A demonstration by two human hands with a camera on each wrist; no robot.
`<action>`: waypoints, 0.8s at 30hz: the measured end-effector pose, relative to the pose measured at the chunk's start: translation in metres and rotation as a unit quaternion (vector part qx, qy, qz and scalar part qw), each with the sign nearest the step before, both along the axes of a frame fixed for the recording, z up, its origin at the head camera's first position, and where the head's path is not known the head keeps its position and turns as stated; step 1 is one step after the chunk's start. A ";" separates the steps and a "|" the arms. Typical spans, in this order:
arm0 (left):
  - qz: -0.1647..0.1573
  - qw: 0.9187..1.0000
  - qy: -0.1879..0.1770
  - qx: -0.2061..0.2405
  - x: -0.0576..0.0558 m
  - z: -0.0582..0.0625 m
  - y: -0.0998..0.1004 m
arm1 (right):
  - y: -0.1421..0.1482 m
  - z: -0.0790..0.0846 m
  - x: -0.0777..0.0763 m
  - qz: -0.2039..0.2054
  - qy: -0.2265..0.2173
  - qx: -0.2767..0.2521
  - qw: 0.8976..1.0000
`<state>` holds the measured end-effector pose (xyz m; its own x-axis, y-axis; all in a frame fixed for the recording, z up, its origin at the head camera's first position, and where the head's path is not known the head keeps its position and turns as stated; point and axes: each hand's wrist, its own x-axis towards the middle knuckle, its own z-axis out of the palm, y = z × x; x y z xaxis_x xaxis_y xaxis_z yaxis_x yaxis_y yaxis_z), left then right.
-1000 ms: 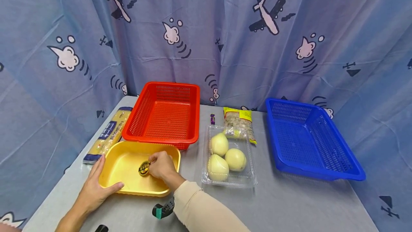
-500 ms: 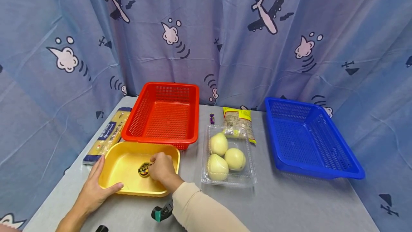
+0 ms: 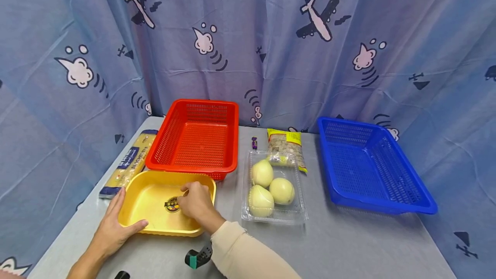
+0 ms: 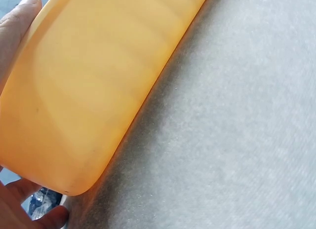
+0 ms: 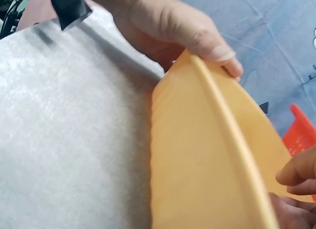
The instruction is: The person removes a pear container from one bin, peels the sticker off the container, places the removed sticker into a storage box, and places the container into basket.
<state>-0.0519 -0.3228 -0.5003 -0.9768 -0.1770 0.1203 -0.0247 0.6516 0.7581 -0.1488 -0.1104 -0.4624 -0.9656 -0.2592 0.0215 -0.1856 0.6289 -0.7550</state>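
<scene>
A yellow plastic basin (image 3: 155, 184) stands at the table's left front. My left hand (image 3: 112, 227) holds its left end, thumb on the near rim and fingers along the left side; in the left wrist view the thumb (image 4: 19, 21) lies along the rim. Inside the basin my right hand (image 3: 196, 201) bends over a round black-and-gold sticker (image 3: 172, 204) on the floor. Its curled fingers seem to pinch the sticker's right edge, but the fingertips' contact is partly hidden. The right wrist view shows those fingers (image 5: 301, 170) above the basin floor, the sticker out of sight.
A red basket (image 3: 201, 141) stands behind the basin, with a noodle packet (image 3: 129, 162) to the left. Right of the basin lie a clear box (image 3: 298, 210) of three pale round fruits, a yellow-topped bag (image 3: 284, 141) and a purple-wrapped sweet (image 3: 254, 143). A blue basket (image 3: 372, 162) stands farther right.
My right fingers have shifted slightly at the sticker; its black band, slanted before, now looks nearly level. My left hand keeps its hold on the basin.
</scene>
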 end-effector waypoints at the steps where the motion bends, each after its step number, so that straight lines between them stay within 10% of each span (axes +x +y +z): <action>1: 0.000 1.000 -0.002 -0.001 0.000 0.000 0.000 | 0.002 0.001 0.000 0.004 0.004 -0.009 1.000; 24: 0.001 1.000 -0.019 -0.002 0.001 0.001 0.000 | 0.043 0.045 0.005 0.053 -0.030 -0.168 0.984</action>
